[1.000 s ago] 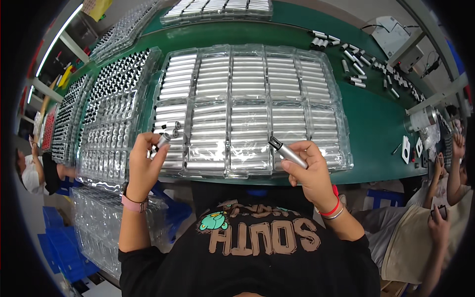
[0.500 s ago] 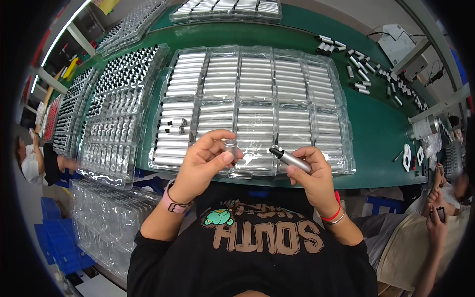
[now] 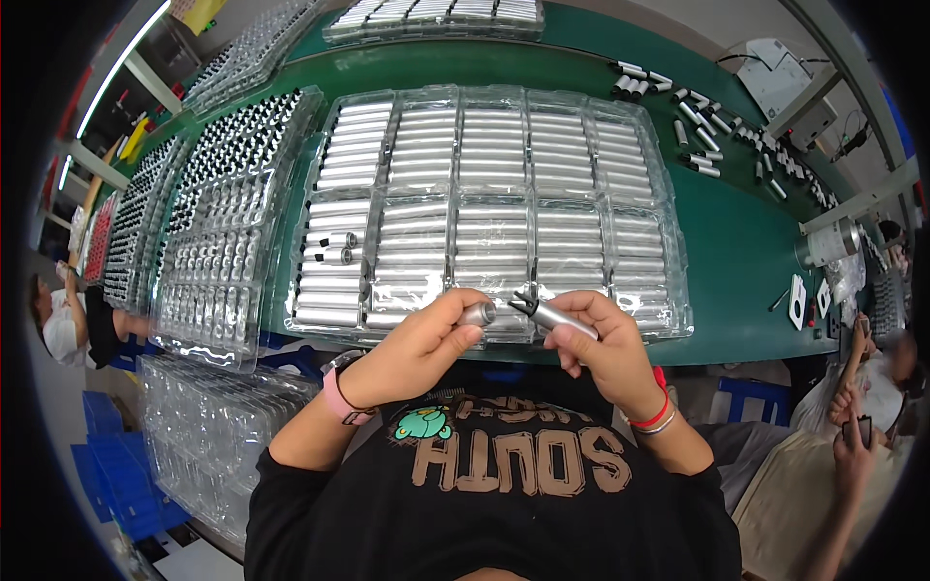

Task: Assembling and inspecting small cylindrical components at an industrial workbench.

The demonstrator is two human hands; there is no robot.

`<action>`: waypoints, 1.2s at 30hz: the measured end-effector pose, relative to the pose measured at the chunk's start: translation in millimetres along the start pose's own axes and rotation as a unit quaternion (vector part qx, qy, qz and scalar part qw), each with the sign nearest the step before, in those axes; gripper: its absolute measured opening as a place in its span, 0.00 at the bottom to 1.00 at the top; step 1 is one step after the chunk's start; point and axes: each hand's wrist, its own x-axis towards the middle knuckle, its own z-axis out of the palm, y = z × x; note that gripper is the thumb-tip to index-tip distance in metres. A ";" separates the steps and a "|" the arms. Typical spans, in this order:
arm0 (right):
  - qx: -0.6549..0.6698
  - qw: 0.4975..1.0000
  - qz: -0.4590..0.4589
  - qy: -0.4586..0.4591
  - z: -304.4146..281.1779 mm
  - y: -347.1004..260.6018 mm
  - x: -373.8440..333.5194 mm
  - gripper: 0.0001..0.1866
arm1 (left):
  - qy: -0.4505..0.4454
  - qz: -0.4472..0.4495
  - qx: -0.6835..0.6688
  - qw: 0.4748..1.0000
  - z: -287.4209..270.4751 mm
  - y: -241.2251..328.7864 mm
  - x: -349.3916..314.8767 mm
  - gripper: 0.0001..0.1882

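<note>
My left hand [image 3: 418, 344] is closed round a short silver cap [image 3: 478, 315], its round open end facing right. Gripped between thumb and fingers of my right hand [image 3: 612, 353] is a silver tube [image 3: 566, 321] with a black forked tip pointing left. A small gap separates the tip from the cap. Both hands are over the near edge of a large clear plastic tray [image 3: 682, 315], whose compartments hold rows of silver tubes [image 3: 492, 232]. Two short silver pieces with black ends [image 3: 336, 240] lie on top of the tubes at the tray's left.
Left of it, another clear tray [image 3: 254, 329] holds silver caps and black-tipped pieces upright. Loose silver-and-black tubes [image 3: 699, 126] lie scattered on the green table [image 3: 736, 281] at right. Stacked clear trays [image 3: 208, 436] stand low at left. Other people sit at both sides.
My left hand has moved right and turned the cap from upright to lying sideways toward the tube. My right hand has moved slightly left and down with the tube, bringing the two pieces closer.
</note>
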 end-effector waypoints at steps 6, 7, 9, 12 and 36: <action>-0.217 0.953 -0.213 -0.006 -4.8 5.8 -5.5 0.15 | 0.009 0.102 0.087 0.991 -2.6 0.3 4.9 0.11; -0.258 0.937 -0.234 -0.017 -7.0 1.7 -6.1 0.15 | -0.017 0.087 0.082 0.993 -4.7 3.2 5.2 0.11; -0.338 0.899 -0.275 -0.040 -10.3 -9.4 -6.6 0.16 | -0.069 0.057 0.072 0.993 -9.1 9.3 5.5 0.11; -0.407 0.852 -0.324 -0.058 -10.0 -21.5 -5.2 0.15 | -0.118 0.016 0.034 0.992 -10.5 10.2 8.6 0.10; -0.140 0.987 -0.014 -0.079 13.8 -7.8 0.0 0.12 | 0.043 0.256 0.321 0.911 -63.5 2.2 9.3 0.10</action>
